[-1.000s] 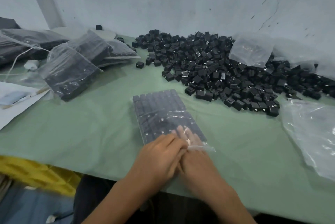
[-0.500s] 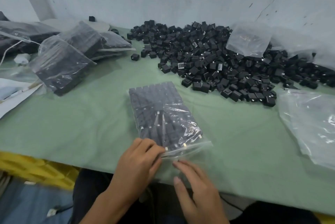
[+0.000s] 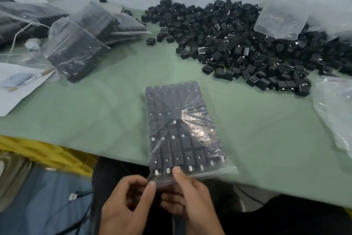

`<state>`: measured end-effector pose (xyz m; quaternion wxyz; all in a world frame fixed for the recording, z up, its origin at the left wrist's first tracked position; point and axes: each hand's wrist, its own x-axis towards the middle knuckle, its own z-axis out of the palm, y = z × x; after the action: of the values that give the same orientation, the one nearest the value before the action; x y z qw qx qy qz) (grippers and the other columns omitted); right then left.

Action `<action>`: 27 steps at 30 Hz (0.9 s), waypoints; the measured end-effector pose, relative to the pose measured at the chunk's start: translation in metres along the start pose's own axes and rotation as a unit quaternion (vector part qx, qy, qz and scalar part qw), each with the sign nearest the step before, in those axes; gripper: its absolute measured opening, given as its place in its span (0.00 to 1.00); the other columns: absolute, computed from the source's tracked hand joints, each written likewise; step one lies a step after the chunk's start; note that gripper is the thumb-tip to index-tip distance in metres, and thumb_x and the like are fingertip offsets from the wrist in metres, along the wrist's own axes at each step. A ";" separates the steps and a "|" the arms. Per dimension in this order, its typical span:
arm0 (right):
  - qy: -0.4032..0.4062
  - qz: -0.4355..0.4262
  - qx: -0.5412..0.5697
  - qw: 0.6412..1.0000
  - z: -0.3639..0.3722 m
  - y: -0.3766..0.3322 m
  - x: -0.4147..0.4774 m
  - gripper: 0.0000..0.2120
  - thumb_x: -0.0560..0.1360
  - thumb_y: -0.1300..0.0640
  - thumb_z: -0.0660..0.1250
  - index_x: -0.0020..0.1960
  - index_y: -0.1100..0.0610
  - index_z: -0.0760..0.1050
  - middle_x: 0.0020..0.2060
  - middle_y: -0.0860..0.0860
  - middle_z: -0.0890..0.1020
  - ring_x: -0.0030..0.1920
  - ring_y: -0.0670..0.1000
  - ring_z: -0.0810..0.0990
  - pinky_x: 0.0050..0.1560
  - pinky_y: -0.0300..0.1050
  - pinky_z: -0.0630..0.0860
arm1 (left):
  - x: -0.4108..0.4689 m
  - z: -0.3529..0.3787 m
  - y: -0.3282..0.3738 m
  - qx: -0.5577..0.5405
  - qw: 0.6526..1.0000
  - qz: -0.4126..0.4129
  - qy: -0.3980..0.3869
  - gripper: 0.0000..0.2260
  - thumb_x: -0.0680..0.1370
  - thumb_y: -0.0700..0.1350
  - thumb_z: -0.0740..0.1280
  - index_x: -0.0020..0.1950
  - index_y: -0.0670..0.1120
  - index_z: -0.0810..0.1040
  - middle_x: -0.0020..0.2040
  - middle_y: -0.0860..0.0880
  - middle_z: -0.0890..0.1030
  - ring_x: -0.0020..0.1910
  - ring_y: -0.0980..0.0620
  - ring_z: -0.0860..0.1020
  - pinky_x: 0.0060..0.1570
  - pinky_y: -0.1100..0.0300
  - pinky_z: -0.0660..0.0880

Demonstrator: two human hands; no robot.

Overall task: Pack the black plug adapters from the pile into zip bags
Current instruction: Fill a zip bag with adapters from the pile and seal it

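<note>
The filled zip bag (image 3: 182,120) lies lengthwise on the green worktop (image 3: 95,101), with adapters packed in neat rows inside it. Its mouth (image 3: 215,173) hangs just over the worktop's near edge. Both hands are closed on that mouth. The left hand (image 3: 127,202) pinches the bag's near-left corner between thumb and forefinger. The right hand (image 3: 192,194) grips just beside it, thumb on top of the plastic and fingers curled underneath.

The step looks to be sealing the zip. To do it well, use the left pinch as an anchor so the corner cannot slip. Then run the right thumb and fingers along the strip toward the bag's near-right corner, pressing the two tracks together all the way. The nearest row of adapters sits tight against the mouth. Nudging it deeper into the bag first would give the strip some slack. The film over the bag's right half is wrinkled, so pressing air out before the last stretch closes should help it lie flat. Whether any of the zip is already closed cannot be told.

The pile of black plug adapters (image 3: 247,44) lies beyond the bag and to its right. Packed bags (image 3: 76,48) sit beyond it to the left, and empty zip bags (image 3: 335,113) lie to its right.
</note>
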<state>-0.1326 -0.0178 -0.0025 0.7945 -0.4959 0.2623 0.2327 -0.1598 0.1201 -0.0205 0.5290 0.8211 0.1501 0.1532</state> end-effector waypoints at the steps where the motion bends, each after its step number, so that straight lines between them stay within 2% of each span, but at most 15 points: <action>1: 0.005 -0.001 0.000 1.000 0.001 0.001 0.000 0.20 0.68 0.45 0.75 0.48 0.63 0.84 0.43 0.62 0.86 0.35 0.55 0.84 0.34 0.45 0.81 | 0.002 0.003 -0.006 -0.049 0.994 -0.093 -0.022 0.07 0.72 0.45 0.78 0.39 0.55 0.83 0.31 0.52 0.81 0.26 0.58 0.76 0.30 0.66 0.75; 3: 0.014 0.003 0.000 1.000 0.002 0.002 0.000 0.13 0.72 0.53 0.75 0.47 0.64 0.83 0.40 0.62 0.86 0.33 0.54 0.83 0.31 0.44 0.80 | 0.009 0.004 -0.013 -0.119 0.970 -0.195 -0.084 0.08 0.73 0.39 0.76 0.37 0.51 0.84 0.28 0.47 0.79 0.25 0.56 0.73 0.24 0.63 0.73; 5: 0.024 0.005 0.000 1.000 0.003 0.004 0.000 0.07 0.74 0.59 0.74 0.46 0.63 0.83 0.38 0.61 0.85 0.30 0.54 0.82 0.29 0.43 0.79 | 0.014 0.002 -0.016 -0.154 0.957 -0.225 -0.099 0.07 0.74 0.38 0.75 0.37 0.48 0.85 0.29 0.47 0.78 0.25 0.56 0.73 0.22 0.63 0.71; 8: 0.037 -0.007 0.002 0.999 0.004 0.006 -0.001 0.04 0.74 0.61 0.73 0.42 0.62 0.83 0.36 0.61 0.84 0.29 0.53 0.80 0.28 0.43 0.78 | 0.013 0.000 -0.018 -0.184 0.953 -0.221 -0.096 0.02 0.69 0.43 0.76 0.40 0.50 0.86 0.30 0.47 0.79 0.26 0.57 0.73 0.22 0.64 0.70; 10: 0.045 -0.015 0.007 0.999 0.005 0.007 -0.001 0.05 0.74 0.61 0.73 0.41 0.62 0.83 0.35 0.61 0.83 0.29 0.53 0.80 0.27 0.43 0.78 | 0.014 -0.003 -0.018 -0.189 0.952 -0.212 -0.115 0.07 0.65 0.49 0.75 0.41 0.50 0.86 0.30 0.47 0.79 0.27 0.57 0.73 0.24 0.65 0.70; 13: 0.048 -0.018 0.014 0.999 0.006 0.008 -0.002 0.04 0.74 0.61 0.73 0.43 0.62 0.83 0.35 0.60 0.83 0.30 0.53 0.81 0.28 0.44 0.78 | 0.015 -0.005 -0.018 -0.197 0.953 -0.196 -0.124 0.10 0.64 0.52 0.74 0.41 0.49 0.87 0.30 0.48 0.79 0.29 0.58 0.74 0.26 0.66 0.71; 15: 0.038 -0.021 0.012 0.999 0.007 0.009 -0.002 0.04 0.74 0.61 0.73 0.44 0.62 0.83 0.37 0.60 0.84 0.32 0.54 0.81 0.30 0.45 0.79 | 0.015 -0.005 -0.016 -0.203 0.951 -0.189 -0.134 0.08 0.66 0.50 0.74 0.40 0.47 0.86 0.31 0.48 0.79 0.30 0.58 0.74 0.27 0.66 0.71; 17: 0.017 -0.024 0.000 1.000 0.011 0.011 -0.002 0.04 0.74 0.60 0.73 0.44 0.62 0.85 0.41 0.60 0.85 0.35 0.54 0.82 0.33 0.45 0.80 | 0.016 -0.005 -0.014 -0.213 0.948 -0.189 -0.146 0.03 0.72 0.44 0.73 0.40 0.46 0.85 0.32 0.47 0.79 0.30 0.57 0.74 0.27 0.66 0.71; 20: -0.015 -0.024 0.005 1.000 0.019 0.015 -0.003 0.06 0.74 0.61 0.73 0.48 0.63 0.84 0.46 0.62 0.85 0.39 0.55 0.82 0.37 0.44 0.79 | 0.015 -0.004 -0.016 -0.221 0.946 -0.180 -0.152 0.08 0.76 0.37 0.70 0.38 0.44 0.85 0.33 0.45 0.80 0.31 0.55 0.73 0.28 0.65 0.70; 24: -0.027 -0.012 0.063 0.998 0.028 0.021 -0.003 0.08 0.73 0.65 0.71 0.51 0.69 0.80 0.44 0.65 0.83 0.41 0.57 0.82 0.37 0.45 0.80 | 0.011 0.000 -0.014 -0.257 0.937 -0.201 -0.127 0.13 0.75 0.31 0.67 0.34 0.44 0.83 0.32 0.42 0.79 0.31 0.54 0.76 0.27 0.64 0.72; 27: -0.026 -0.017 0.090 0.995 0.030 0.021 -0.004 0.05 0.73 0.67 0.70 0.48 0.69 0.80 0.40 0.63 0.83 0.36 0.54 0.82 0.34 0.43 0.78 | 0.010 0.000 -0.015 -0.258 0.937 -0.200 -0.125 0.12 0.75 0.31 0.68 0.34 0.43 0.82 0.32 0.42 0.79 0.29 0.54 0.73 0.27 0.65 0.71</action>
<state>-0.1436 0.0175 -0.0025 0.8463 -0.4206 0.2528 0.2073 -0.1516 0.1302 -0.0330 0.7569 0.6219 0.1990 -0.0264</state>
